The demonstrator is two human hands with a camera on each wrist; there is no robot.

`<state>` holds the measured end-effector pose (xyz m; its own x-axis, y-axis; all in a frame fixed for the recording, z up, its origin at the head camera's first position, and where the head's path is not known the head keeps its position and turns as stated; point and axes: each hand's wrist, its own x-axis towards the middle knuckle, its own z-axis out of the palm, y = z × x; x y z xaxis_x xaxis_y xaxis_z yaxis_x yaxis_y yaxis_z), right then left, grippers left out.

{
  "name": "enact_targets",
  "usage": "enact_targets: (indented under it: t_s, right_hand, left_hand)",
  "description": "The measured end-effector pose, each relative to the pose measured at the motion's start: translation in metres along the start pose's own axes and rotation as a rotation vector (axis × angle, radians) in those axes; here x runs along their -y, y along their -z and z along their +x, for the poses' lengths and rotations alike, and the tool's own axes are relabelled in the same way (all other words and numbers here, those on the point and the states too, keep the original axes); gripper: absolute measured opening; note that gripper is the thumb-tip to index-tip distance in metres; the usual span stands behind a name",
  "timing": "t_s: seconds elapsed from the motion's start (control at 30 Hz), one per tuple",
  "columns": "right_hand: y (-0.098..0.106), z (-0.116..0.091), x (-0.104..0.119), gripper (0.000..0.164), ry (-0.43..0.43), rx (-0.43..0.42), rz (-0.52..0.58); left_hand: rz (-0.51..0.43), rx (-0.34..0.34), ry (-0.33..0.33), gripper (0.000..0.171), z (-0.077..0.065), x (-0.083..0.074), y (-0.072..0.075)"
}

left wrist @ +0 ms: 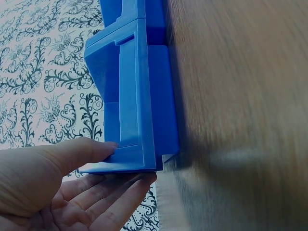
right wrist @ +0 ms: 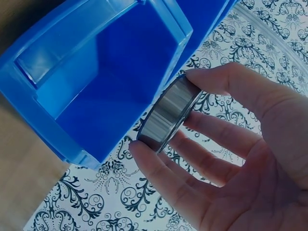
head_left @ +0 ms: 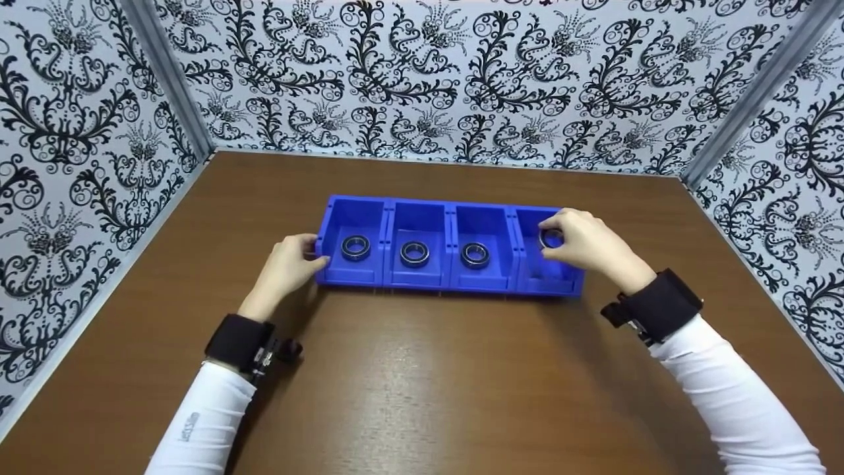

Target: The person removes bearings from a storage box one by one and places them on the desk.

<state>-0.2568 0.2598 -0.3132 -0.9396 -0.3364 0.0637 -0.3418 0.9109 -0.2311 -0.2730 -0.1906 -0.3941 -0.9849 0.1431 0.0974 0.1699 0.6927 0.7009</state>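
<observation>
A row of joined blue bins (head_left: 415,280) lies across the table. Black-rimmed ball bearings lie one each in the leftmost bin (head_left: 356,247), the second (head_left: 415,254) and the third (head_left: 475,255). My left hand (head_left: 288,265) grips the row's left end wall, thumb inside the bin and fingers outside, as the left wrist view shows. Over the rightmost bin, my right hand (head_left: 583,243) pinches a bearing (right wrist: 168,113) by its rim between thumb and fingertip. In the right wrist view its shiny steel outer side faces the camera, apart from the bin (right wrist: 110,72).
The brown wooden table (head_left: 409,376) extends in front of the bins and to both sides. Patterned white-and-black panels (head_left: 422,86) stand at its back and sides, joined by grey corner posts (head_left: 168,72).
</observation>
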Motion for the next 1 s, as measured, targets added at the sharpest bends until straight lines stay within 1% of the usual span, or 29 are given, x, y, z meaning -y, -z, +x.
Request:
enact_targets:
  t_s: [0.27,0.57,1.0]
  right_hand:
    - [0.004,-0.007,0.004,0.046,0.023,0.001,-0.022]
    - [0.007,-0.015,0.006,0.046,0.037,0.008,-0.034]
    - [0.008,-0.026,0.009,0.039,0.054,-0.004,-0.046]
  left_hand:
    - [-0.002,0.001,0.005,0.048,0.000,0.000,0.000]
    - [0.030,0.002,-0.002,0.046,0.000,0.000,0.000]
    - [0.015,0.005,0.007,0.047,0.001,0.001,-0.001]
